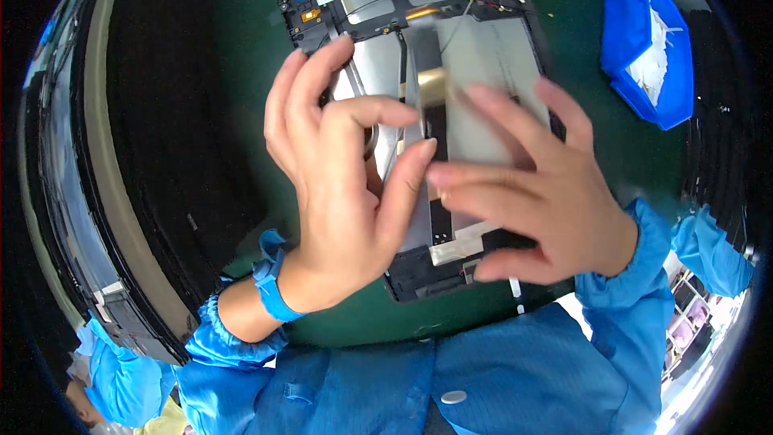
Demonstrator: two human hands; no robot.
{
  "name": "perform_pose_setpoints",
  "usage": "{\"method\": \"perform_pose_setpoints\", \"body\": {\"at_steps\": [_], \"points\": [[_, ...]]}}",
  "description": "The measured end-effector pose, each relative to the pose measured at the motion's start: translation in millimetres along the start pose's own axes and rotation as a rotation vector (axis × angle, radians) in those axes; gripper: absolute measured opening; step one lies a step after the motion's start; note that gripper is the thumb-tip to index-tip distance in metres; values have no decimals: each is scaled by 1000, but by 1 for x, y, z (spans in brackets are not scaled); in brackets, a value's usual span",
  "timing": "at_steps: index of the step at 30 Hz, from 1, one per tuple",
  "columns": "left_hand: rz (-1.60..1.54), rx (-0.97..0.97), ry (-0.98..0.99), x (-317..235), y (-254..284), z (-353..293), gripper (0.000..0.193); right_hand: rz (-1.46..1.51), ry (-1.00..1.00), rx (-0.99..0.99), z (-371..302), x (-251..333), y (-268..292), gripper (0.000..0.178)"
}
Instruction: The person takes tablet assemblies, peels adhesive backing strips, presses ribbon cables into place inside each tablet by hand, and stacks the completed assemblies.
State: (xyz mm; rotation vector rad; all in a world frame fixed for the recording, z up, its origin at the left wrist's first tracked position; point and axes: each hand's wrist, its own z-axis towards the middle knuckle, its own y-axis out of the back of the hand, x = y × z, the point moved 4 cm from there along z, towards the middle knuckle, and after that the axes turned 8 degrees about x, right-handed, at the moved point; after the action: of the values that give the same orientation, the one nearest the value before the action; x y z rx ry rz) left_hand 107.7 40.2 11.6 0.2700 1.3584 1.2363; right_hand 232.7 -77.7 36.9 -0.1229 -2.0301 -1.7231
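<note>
While left hand [334,161] curled narrow, grip unclear, right hand [555,193] spread wide over opened device [499,56], likely working the black strip [437,129], next seemingly needing light touch.

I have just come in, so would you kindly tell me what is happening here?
A person is working over an opened device on a green surface. The left hand has thumb and forefinger close together over its middle; whether they pinch anything is unclear. The right hand, blurred, spreads over its right side. A blue bin with white scraps is at right.
</note>
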Motion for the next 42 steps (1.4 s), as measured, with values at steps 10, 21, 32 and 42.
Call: {"method": "perform_pose_setpoints", "body": {"at_steps": [10, 21, 32, 42], "points": [[-86, -122, -174, -5, -1, -6, 24, 253, 126, 115, -35, -4, 6, 17], [124, -48, -690, -43, 27, -49, 26, 273, 81, -247, -3, 9, -8, 19], [409, -153, -733, -44, 27, -42, 23, 471, 36, -309, -4, 9, 8, 19], [86, -46, -635, -55, 20, -39, 21, 554, -314, -719, -32, -26, 12, 8]]}}
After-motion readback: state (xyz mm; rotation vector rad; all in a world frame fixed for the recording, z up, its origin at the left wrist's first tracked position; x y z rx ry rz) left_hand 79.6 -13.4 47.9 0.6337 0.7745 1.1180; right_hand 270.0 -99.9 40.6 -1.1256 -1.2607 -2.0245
